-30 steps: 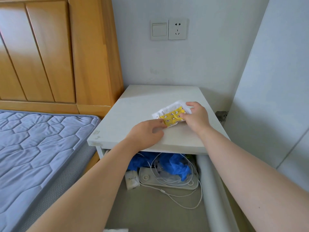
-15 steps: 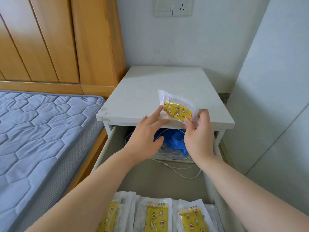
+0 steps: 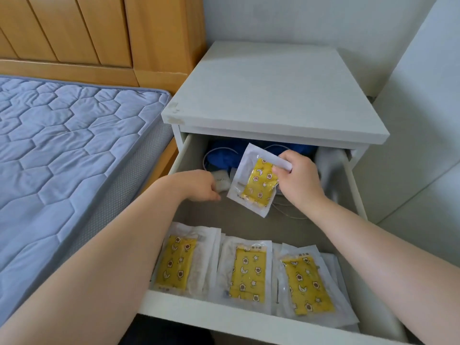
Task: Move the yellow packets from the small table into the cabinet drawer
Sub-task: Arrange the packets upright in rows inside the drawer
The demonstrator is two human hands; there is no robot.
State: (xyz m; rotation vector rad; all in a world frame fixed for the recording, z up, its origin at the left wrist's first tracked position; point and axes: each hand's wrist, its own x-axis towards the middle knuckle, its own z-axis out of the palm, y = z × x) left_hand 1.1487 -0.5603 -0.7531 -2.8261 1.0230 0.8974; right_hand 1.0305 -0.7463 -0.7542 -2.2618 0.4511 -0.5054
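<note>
The packet (image 3: 256, 185) hangs at centre frame over the middle of the open drawer (image 3: 249, 318). The right hand (image 3: 298, 180) pinches it by its upper right corner between thumb and fingers. It tilts, its lower corner pointing at the bare drawer floor.

A one-corner hold on slick film looks weak. The packet may swing or slip out and land askew, short of the others.

Just behind it, toward the back of the drawer, lie thin white cables (image 3: 286, 211), a blue bag (image 3: 224, 155) and a small white box (image 3: 221, 183). Let go here, the packet would likely settle on the cables rather than with the row.

The left hand (image 3: 199, 185) sits just left of the packet, apart from it and close to the box. Its fingers are loosely curled and grip nothing that shows. A careless pull back could catch a cable.

Three piles (image 3: 247, 273) line the drawer front at lower frame. The right one is fanned out, so a packet dropped on top might slide off. The left forearm crosses the left pile and could drag its top packet.

The table top (image 3: 273, 90), at upper centre, shows no packets, so this is probably the last one.
</note>
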